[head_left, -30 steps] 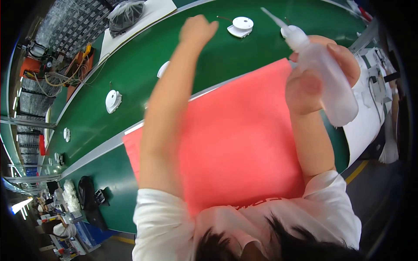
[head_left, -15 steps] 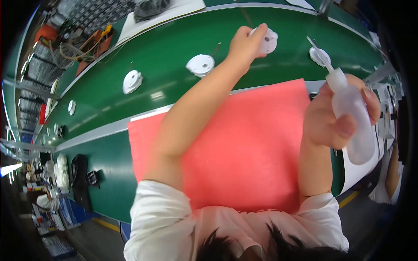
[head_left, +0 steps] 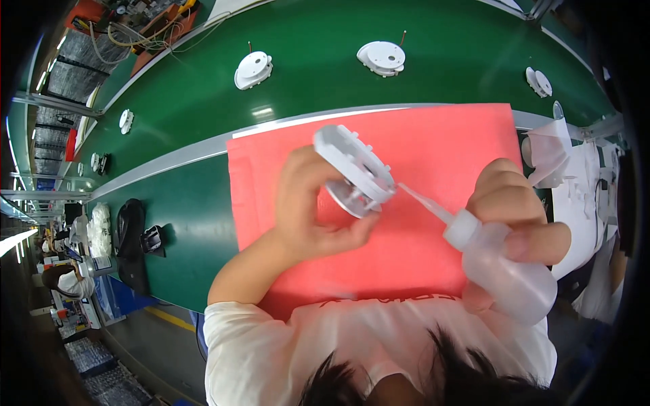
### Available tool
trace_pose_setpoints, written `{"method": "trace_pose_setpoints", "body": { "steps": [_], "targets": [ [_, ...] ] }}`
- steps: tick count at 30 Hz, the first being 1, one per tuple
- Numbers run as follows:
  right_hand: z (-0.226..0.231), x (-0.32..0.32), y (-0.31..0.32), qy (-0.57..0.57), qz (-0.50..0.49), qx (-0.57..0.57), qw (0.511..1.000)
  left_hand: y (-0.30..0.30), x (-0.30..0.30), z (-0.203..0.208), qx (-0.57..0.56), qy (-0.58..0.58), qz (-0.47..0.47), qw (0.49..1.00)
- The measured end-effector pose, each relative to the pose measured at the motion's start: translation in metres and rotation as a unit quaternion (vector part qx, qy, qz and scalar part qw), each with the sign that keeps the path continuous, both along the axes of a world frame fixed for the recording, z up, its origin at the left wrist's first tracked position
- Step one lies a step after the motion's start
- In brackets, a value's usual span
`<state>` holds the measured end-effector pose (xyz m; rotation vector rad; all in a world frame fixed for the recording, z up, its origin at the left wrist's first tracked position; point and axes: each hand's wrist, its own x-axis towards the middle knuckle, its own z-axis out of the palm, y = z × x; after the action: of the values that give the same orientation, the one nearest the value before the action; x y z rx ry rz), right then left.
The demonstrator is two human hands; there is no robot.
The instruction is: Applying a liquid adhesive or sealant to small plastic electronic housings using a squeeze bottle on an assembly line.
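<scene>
My left hand (head_left: pixel 295 199) is closed on a white round plastic housing (head_left: pixel 355 162), held on edge so that its ribbed, notched rim shows. Gripped in my right hand (head_left: pixel 511 203) is a translucent squeeze bottle (head_left: pixel 509 277) with a white collar and a long thin nozzle. The nozzle tip comes right up to the housing's edge; whether they touch I cannot tell. Both hands are above a pink mat (head_left: pixel 420 142) on the workbench.
Across the far side runs a green conveyor belt (head_left: pixel 318 88) carrying several white housings, among them one (head_left: pixel 382 58) with a short red wire. Black items (head_left: pixel 128 230) lie on the green bench at left. White sheets (head_left: pixel 575 196) hang at the right edge.
My left hand has come back from the belt to above the mat, bringing the housing. The bottle has moved down and left, its nozzle now pointing at the housing.
</scene>
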<state>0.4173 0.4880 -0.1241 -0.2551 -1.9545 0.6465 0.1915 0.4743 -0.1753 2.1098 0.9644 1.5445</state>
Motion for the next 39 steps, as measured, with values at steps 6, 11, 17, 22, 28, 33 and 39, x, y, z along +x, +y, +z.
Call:
{"method": "trace_pose_setpoints", "body": {
  "steps": [6, 11, 17, 22, 28, 33, 39],
  "targets": [
    [-0.008, -0.013, 0.007, -0.059, 0.006, 0.022, 0.998, 0.005, 0.006, -0.011, 0.041, 0.028, -0.031, 0.998],
    [-0.017, -0.017, 0.01, -0.065, -0.034, 0.054, 0.996, 0.007, 0.008, -0.019, 0.03, 0.036, -0.038, 0.998],
    [-0.02, -0.011, 0.016, -0.097, -0.014, 0.057, 0.994, 0.005, 0.012, -0.021, 0.022, 0.038, -0.048, 0.998],
    [-0.022, -0.016, 0.01, -0.086, -0.042, 0.049, 0.994, 0.002, 0.013, -0.029, 0.014, 0.019, -0.045, 0.999],
    [-0.024, -0.014, 0.011, -0.098, -0.043, 0.064, 0.992, 0.001, 0.012, -0.028, 0.024, 0.032, -0.033, 0.999],
    [-0.026, -0.014, 0.007, -0.096, -0.054, 0.066, 0.992, 0.002, 0.012, -0.029, 0.02, 0.045, -0.034, 0.998],
    [-0.027, -0.022, -0.002, -0.064, -0.102, 0.056, 0.991, 0.005, 0.011, -0.023, 0.026, 0.037, -0.035, 0.998]
  ]
}}
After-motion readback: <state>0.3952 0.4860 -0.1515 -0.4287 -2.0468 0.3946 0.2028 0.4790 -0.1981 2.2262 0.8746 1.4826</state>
